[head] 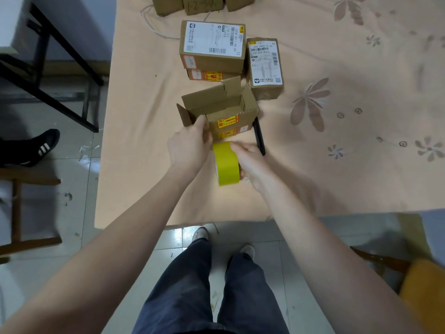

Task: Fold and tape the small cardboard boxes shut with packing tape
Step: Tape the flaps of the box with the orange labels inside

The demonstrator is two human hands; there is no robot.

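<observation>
standing at the worktop [134,165], the right hand [252,162] holds a yellow tape roll [226,165] in a curled grip at 6 o'clock of the open box [231,116], whose left flap the left hand [189,147] pinches.

The tape roll [226,163] in the right grip [250,162] is bright yellow-green. Just beyond the left grip [190,148], the open box [231,112] is plain brown cardboard with yellow stickers printed in red. Farther out from both grips, two closed brown boxes [213,47] carry white labels with black barcodes. The surface [337,165] is covered in pale peach cloth patterned with muted mauve flowers. Beside the right grip lies a black pen [259,137].
</observation>
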